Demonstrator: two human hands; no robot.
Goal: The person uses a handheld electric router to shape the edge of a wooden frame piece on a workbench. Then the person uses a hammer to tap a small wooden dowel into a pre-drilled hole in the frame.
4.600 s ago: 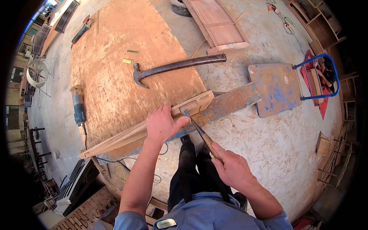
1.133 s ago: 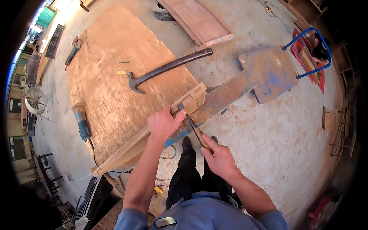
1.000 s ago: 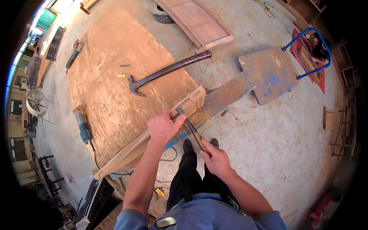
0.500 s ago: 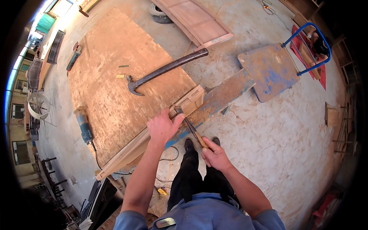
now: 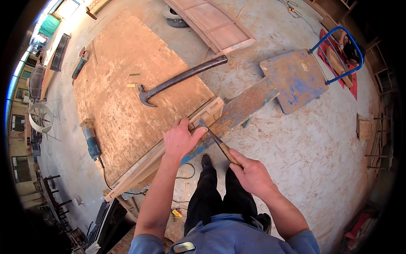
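A long wooden rail [image 5: 137,175] with cut notches near its far end lies along the near edge of a plywood-topped bench. My left hand [image 5: 179,142] grips that rail close to the notches, its thumb stretched toward the blade of a chisel [image 5: 220,146]. By its wooden handle, my right hand [image 5: 254,178] holds the chisel, the metal tip slanting up to the notched side of the wood. Whether the tip touches the wood is hard to tell. A claw hammer [image 5: 182,80] rests on the plywood beyond my hands.
On the plywood sheet [image 5: 122,93] lie a blue power tool [image 5: 91,142] with a cord and an angle grinder [image 5: 79,65]. A rusty blue-painted beam [image 5: 249,101] runs to a flat trolley [image 5: 296,80]. Farther off are a panelled wooden door [image 5: 215,25] and a tyre [image 5: 174,19].
My right hand has moved slightly right and down with the chisel, drawing its blade back a little from the notches. My left hand stays on the rail.
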